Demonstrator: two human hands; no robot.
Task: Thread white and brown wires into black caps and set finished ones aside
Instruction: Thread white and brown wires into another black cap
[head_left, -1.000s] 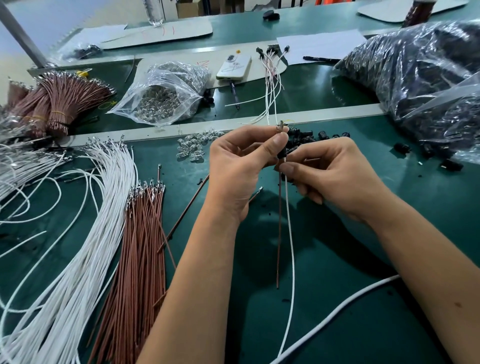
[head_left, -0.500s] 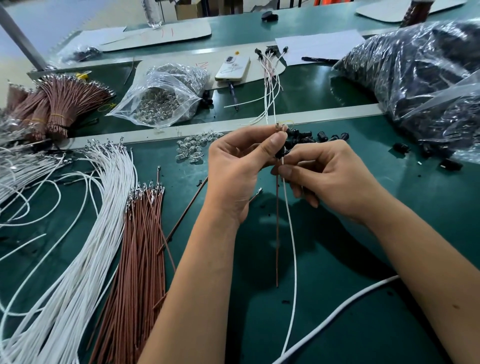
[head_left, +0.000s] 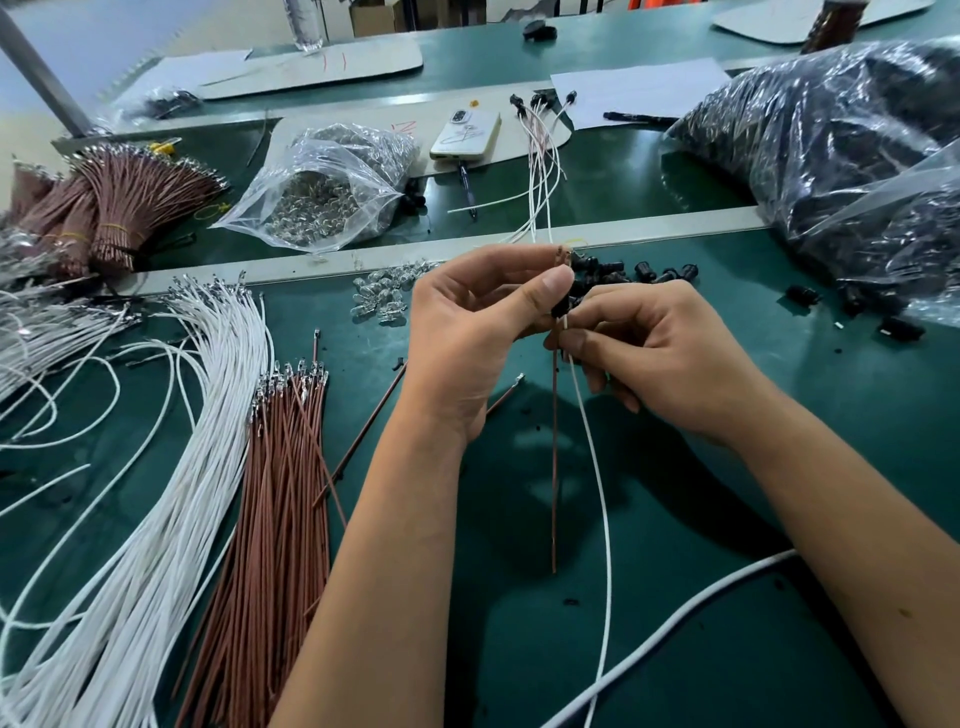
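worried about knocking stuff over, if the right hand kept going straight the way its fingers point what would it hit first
Its fingers point left, so the right hand would probably meet the left hand first, at the black cap; they look almost touching, though depth is unclear.

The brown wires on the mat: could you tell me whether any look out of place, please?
Yes. Two brown wires, one and another, lie loose and slanted beside the neat brown bundle, partly under the left hand. Nothing looks damaged.
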